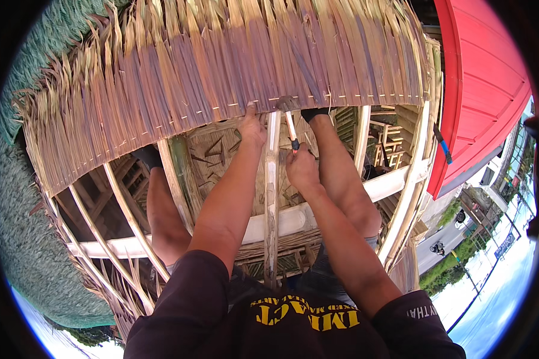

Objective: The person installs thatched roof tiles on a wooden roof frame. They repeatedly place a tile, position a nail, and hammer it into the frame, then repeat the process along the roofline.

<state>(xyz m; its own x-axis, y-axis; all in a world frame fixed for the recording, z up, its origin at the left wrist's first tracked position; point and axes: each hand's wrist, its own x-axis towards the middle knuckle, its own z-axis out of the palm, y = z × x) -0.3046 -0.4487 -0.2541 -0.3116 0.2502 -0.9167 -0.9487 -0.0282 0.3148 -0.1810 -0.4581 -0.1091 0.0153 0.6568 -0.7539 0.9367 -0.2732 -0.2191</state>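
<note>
1. A thatch panel (pixel 239 66) of long dry brown and straw-coloured leaves sweeps from 9 through 12 to 2 o'clock, its stitched lower edge curving just above the centre.
2. A hammer (pixel 291 127) stands almost upright, a little past 12 o'clock. Its dark head overlaps the panel's lower edge; whether the two touch, I cannot tell.
3. The right hand (pixel 303 169), just off centre toward 2 o'clock, has its grip closed around the hammer's handle.
4. The left hand (pixel 253 127), between 11 and 12 o'clock, has its fingertips at the panel's lower edge. Its fingers are partly hidden, so I cannot tell whether this grip is pinching anything.
5. Between the hands, a pale wooden slat (pixel 271 185) runs from 12 down to 6 o'clock. More slats fan out on both sides, crossed by a curved whitish beam (pixel 281 225).
6. The person's bare legs reach through the frame, the left leg (pixel 167 216) toward 8 o'clock, the right leg (pixel 348 173) at 3.
7. A dark shirt (pixel 245 326) with yellow print fills 6 o'clock.
8. Farther out, a red roof (pixel 491 78) slopes at 2 o'clock, a motorcycle (pixel 437 248) is on a road (pixel 426 256) near 4, and a shaggy green covering (pixel 48 245) spans 8 to 10.
</note>
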